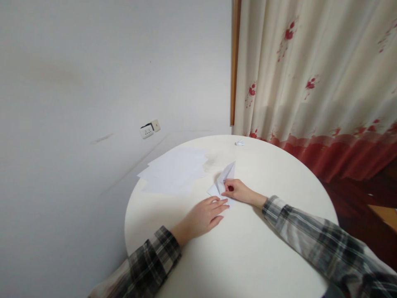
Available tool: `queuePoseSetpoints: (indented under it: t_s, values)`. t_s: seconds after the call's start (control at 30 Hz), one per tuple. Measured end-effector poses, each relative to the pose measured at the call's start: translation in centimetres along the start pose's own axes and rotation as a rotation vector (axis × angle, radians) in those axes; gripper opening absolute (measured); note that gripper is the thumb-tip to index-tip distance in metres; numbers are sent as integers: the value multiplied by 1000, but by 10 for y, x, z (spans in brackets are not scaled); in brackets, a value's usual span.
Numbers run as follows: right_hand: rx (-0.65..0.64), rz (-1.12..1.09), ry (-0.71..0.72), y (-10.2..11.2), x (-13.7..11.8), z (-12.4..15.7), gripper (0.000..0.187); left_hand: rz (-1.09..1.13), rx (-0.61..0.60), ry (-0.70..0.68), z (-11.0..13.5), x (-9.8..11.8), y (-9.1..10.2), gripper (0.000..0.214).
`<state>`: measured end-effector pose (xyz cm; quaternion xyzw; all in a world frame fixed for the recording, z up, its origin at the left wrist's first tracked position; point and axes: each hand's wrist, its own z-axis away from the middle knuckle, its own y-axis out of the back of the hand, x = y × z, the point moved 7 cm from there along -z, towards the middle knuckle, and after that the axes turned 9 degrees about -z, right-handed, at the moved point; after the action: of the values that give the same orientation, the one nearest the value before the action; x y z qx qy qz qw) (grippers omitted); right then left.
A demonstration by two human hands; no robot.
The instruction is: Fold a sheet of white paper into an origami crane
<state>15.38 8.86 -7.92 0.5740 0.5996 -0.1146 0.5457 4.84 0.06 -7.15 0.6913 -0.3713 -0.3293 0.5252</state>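
Plaid sleeves lie nearest the head camera. The left hand rests open, fingers loosely spread at the near edge of a folded paper mid-worktop; the right hand pinches that paper, partly covering it. Loose sheets overlap leftward; a small paper piece lies near the far rim.

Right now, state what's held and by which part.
Folded white paper, pinched near its middle by the right hand; the left hand touches its near end.
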Motion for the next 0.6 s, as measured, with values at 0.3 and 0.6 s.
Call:
queuePoseSetpoints:
  t_s: [0.3,0.6]
  values:
    - [7,1,6,1,-1,0,23,19,-2,4,-1,0,3,32]
    - [-4,7,-3,1,0,0,24,32,16,23,1,-2,1,34]
